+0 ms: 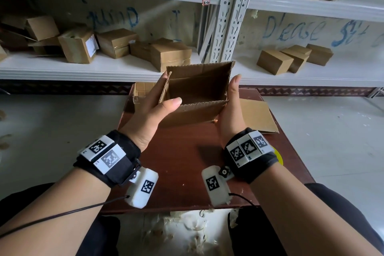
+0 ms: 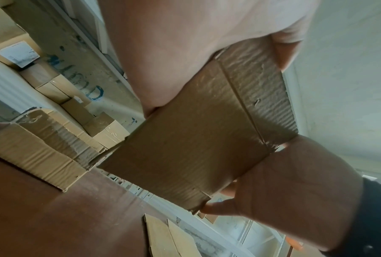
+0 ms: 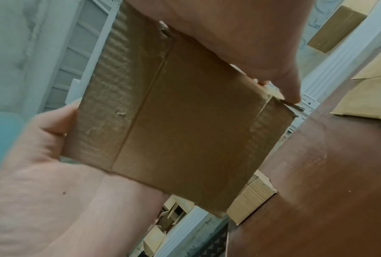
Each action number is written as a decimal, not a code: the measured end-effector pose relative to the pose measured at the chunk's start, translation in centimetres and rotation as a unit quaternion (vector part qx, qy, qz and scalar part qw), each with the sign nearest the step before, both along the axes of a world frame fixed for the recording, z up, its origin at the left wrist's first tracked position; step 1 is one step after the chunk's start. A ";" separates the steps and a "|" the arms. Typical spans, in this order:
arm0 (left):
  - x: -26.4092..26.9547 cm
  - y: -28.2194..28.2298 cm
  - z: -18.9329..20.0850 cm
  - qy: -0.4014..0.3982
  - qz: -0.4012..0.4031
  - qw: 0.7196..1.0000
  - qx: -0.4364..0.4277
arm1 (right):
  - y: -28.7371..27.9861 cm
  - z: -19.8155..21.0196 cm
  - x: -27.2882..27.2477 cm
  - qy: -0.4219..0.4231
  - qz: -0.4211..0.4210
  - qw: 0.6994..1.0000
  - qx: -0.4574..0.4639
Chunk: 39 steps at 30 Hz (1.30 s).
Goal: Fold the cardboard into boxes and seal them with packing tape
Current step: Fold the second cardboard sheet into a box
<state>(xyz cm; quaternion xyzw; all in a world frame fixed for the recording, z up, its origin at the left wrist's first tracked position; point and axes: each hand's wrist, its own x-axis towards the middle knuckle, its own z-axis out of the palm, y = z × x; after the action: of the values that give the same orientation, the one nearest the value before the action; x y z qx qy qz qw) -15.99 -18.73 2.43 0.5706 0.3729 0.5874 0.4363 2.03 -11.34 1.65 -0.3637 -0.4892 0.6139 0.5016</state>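
Note:
An open-topped brown cardboard box is held in the air above the dark red-brown table. My left hand grips its left wall, thumb hooked over the near rim. My right hand clasps the right wall, thumb lying up along the side, and its fingers are hidden behind the box. The left wrist view shows the box's outer face between my left palm and my right hand. From the right wrist, the same box sits between my right hand and left hand.
A flat cardboard sheet lies on the table at the right, and another cardboard piece stands at its back left. A yellow roll peeks from behind my right wrist. Behind, a white shelf carries several taped boxes.

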 end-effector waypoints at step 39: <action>-0.7 -0.9 0.8 -0.247 0.066 0.940 -0.226 | -3.5 2.0 -0.4 0.040 0.028 0.997 0.058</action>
<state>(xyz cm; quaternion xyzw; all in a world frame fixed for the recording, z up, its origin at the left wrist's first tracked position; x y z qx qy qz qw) -16.66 -19.63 3.22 0.2680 0.4136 0.6375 0.5922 1.59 -14.85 3.68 -0.2950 -0.5136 0.6121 0.5239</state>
